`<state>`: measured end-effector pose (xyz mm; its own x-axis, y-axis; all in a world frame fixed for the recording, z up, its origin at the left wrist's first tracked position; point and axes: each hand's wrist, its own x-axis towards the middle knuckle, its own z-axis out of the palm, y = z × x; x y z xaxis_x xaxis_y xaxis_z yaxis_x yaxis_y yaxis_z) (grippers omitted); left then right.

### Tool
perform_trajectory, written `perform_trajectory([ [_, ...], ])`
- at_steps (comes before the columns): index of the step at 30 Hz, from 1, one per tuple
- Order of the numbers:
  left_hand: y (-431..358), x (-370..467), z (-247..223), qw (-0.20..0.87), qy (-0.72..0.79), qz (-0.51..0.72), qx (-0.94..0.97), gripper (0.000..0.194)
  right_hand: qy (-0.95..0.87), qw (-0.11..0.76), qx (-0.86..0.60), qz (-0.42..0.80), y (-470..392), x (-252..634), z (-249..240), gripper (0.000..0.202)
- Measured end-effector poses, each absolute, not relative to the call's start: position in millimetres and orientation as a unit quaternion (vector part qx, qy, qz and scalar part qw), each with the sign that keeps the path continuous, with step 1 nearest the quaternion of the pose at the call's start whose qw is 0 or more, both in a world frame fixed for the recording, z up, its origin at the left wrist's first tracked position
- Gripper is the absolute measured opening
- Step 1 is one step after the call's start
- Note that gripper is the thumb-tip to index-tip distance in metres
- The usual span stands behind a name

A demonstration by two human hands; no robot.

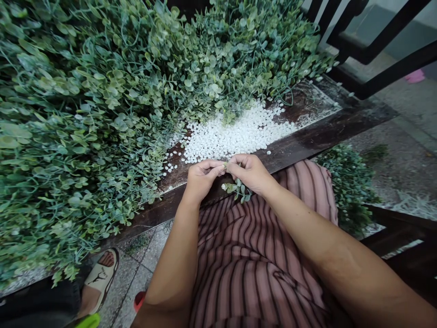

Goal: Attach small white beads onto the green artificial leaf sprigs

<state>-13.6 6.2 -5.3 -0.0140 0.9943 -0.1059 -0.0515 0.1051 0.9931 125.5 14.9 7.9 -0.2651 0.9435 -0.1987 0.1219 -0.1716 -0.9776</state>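
Observation:
Both hands meet over the near edge of a dark wooden bench [324, 132], fingertips almost touching. My left hand [205, 175] is closed in a pinch on a small green tip. Pinched in my right hand [251, 173] is an artificial leaf sprig [241, 190], its grey-green leaves hanging below the fingers. A tiny pale piece shows at the sprig's left end. Just beyond the hands lies a spread of small white beads [225, 139]. My fingers hide exactly how the tips grip the stem.
A large heap of artificial greenery [112, 86] covers the bench's left and far side. Dark metal bars [368, 50] rise at right. More greenery [344, 182] lies low on the right. Another person's sandalled foot [102, 278] is at lower left.

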Motion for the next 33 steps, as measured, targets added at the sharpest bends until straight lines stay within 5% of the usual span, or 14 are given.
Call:
perform_trajectory([
  [26,9.7,-11.3,-3.7,0.550,0.515,0.488,0.440,0.008,-0.537,0.363,-0.490,0.582,14.8,123.5,2.2,0.023],
  [30,7.2,-10.4,-3.9,0.527,0.514,0.524,0.427,0.014,-0.526,0.388,-0.480,0.586,14.6,143.7,30.0,0.029],
  [33,6.7,-11.4,-7.0,0.527,0.515,0.542,0.404,0.020,-0.520,0.423,-0.574,0.470,3.1,191.7,62.1,0.023],
])
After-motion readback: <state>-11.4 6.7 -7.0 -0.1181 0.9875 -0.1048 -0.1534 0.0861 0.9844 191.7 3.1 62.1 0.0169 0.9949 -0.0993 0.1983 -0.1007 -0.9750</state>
